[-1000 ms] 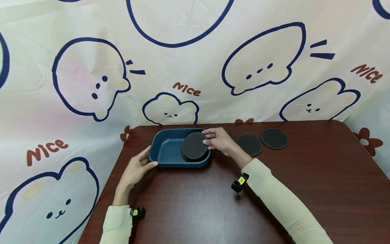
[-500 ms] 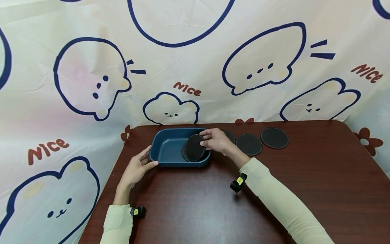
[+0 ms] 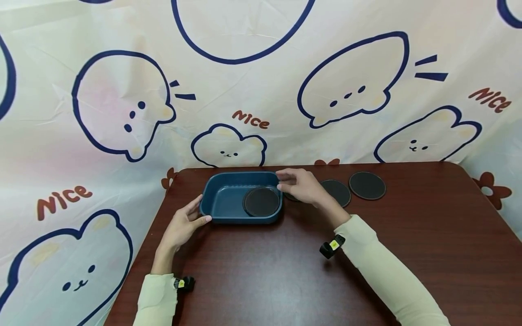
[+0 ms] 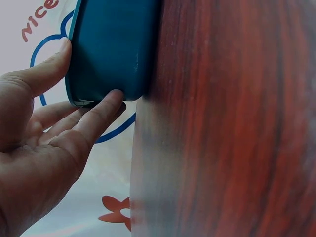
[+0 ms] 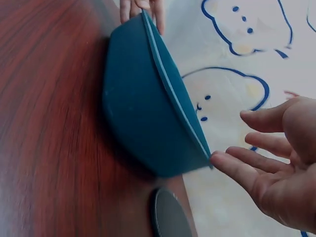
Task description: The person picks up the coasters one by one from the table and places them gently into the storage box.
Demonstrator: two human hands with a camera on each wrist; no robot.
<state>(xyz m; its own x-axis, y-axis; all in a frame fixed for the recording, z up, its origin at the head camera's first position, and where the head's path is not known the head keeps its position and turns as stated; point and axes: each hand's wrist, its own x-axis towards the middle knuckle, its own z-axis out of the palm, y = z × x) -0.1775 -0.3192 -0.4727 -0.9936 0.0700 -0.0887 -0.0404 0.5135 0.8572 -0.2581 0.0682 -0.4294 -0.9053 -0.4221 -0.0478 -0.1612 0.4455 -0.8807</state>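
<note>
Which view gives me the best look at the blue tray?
The head view: it shows the whole blue tray from above, with a black disc inside. The left wrist view shows only outer walls beside the left hand; the right wrist view shows its outside and rim, not its floor.

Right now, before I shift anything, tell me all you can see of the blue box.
The blue box is a deep, oblong tub, dark teal, with rounded corners and a thin rim; it looks like plastic. It stands upright and open-topped on the brown table, near the far edge. Black discs lie stacked inside, at its right end. The left hand holds its left end. The right hand is close by the right rim; whether they touch is unclear.
</note>
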